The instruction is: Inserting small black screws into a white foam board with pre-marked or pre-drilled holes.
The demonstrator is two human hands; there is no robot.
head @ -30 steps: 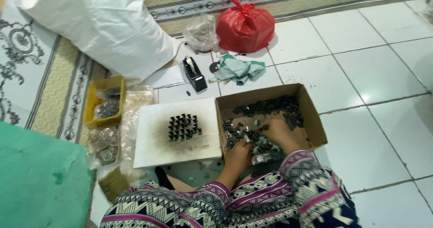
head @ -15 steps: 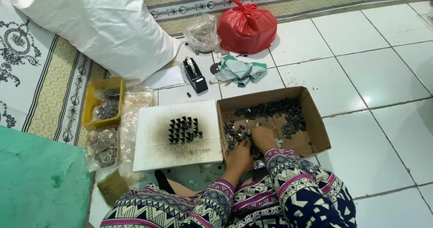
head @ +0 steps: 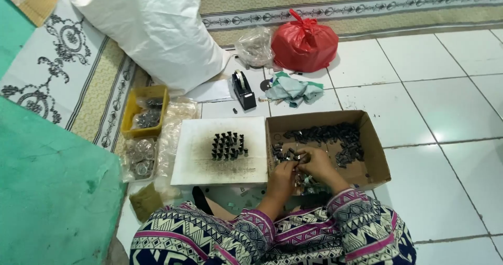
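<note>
A: Hands first. Left hand (head: 282, 175) and right hand (head: 316, 164) meet inside the near-left part of the cardboard box (head: 378, 155), fingertips together over a small dark part (head: 299, 160).

B: Grip?

A: Both hands curled, fingers pinched in around that part. Too small to tell which hand really has it, or how tightly.

B: And the rest of the parts?

A: Loose pile of small dark metal parts (head: 335, 139) along the far side of the box, just beyond the hands, not touching them. More lie under the wrists.

B: Left of the box?

A: White board (head: 204, 165), touching the box's side, with a cluster of upright dark pieces (head: 228, 146) standing near its middle. Well apart from both hands.

B: Further out?

A: Yellow tray (head: 131, 119), tape dispenser (head: 243, 89), red plastic bag (head: 304, 44), big white sack (head: 157, 34).
</note>
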